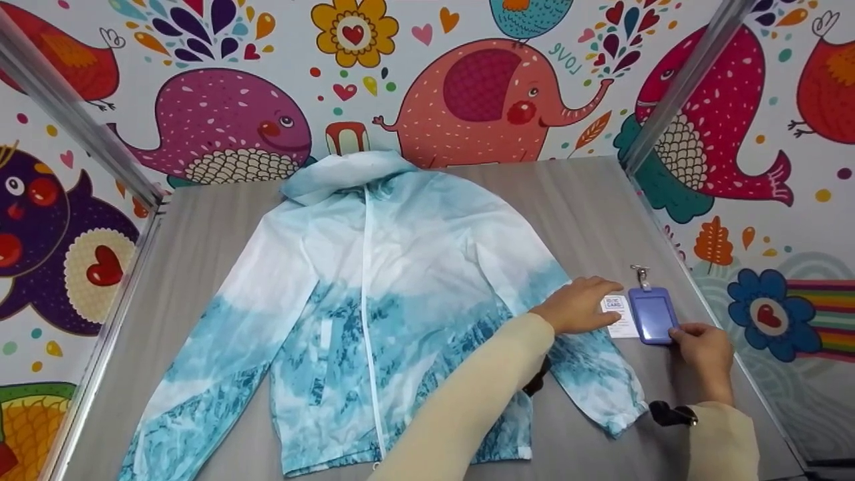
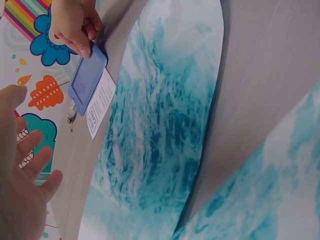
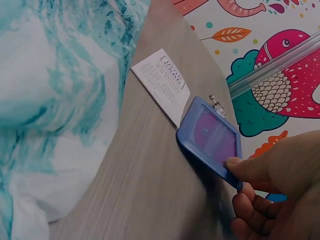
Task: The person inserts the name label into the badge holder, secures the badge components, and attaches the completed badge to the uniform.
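My right hand (image 1: 707,351) pinches the lower corner of a blue badge holder (image 1: 653,317) between thumb and fingers. In the right wrist view the near edge of the holder (image 3: 207,137) is tilted up off the table. A metal clip (image 1: 642,275) is fixed to its top end. Beside it on the left lies a white printed card (image 1: 624,325), its edge close against the holder. My left hand (image 1: 581,306) hovers over the jacket sleeve and the card's left side, fingers spread and holding nothing; the left wrist view shows these fingers (image 2: 31,150) apart.
A blue and white hooded jacket (image 1: 427,267), zipped up, lies spread over much of the grey wood-grain table (image 1: 574,194). Its sleeve (image 1: 594,374) reaches close to the card. Walls with cartoon animals (image 1: 494,100) and metal corner posts (image 1: 674,87) enclose the table.
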